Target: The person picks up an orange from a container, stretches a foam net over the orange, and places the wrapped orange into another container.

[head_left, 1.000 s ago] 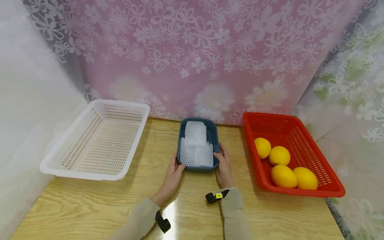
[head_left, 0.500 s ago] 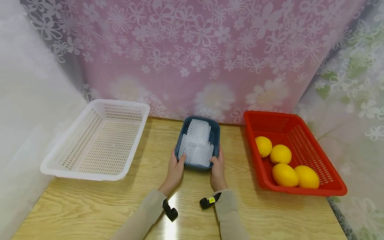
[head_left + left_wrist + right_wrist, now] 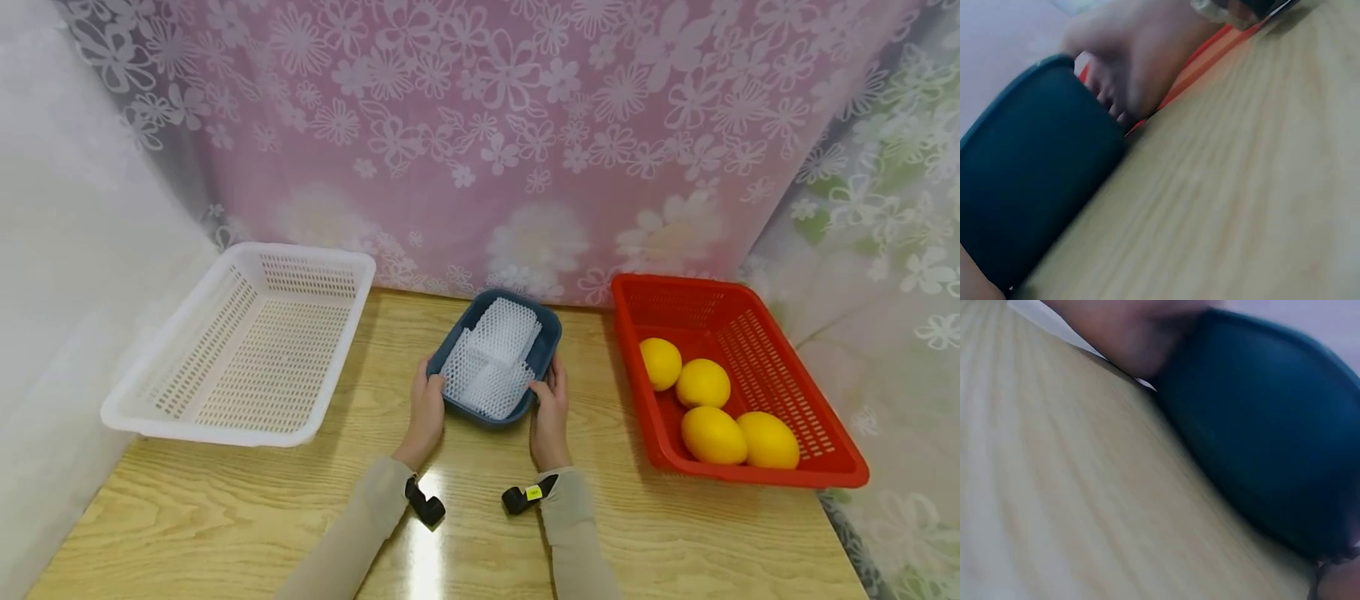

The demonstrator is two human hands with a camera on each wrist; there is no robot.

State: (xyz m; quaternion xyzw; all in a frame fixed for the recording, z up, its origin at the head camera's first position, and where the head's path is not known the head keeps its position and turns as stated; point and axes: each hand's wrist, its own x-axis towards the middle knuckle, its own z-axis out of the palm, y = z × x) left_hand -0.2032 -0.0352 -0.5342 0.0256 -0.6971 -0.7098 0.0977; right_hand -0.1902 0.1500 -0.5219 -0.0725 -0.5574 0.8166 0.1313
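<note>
A dark blue plastic box [image 3: 547,343] stands in the middle of the head view, turned at an angle to the table. White foam net sleeves [image 3: 491,358] lie flat in it. My left hand [image 3: 426,414] grips the box's near left side, thumb at the rim. On the near right side my right hand [image 3: 551,417] holds it, with the thumb over the rim. Only the outer wall of the box [image 3: 1035,156] shows in the left wrist view, where the right hand [image 3: 1141,56] is against its far corner. The fingers under the box are partly hidden.
A white perforated basket [image 3: 315,400] stands at the left on the wooden table [image 3: 225,517]. At the right is a red basket [image 3: 795,358] with several yellow round fruits [image 3: 712,435] in it. A pink flowered curtain [image 3: 465,150] hangs behind the table.
Between both hands the blue box has turned clockwise, its far end swinging to the right. The sleeves in it turned along. The baskets stay in place.
</note>
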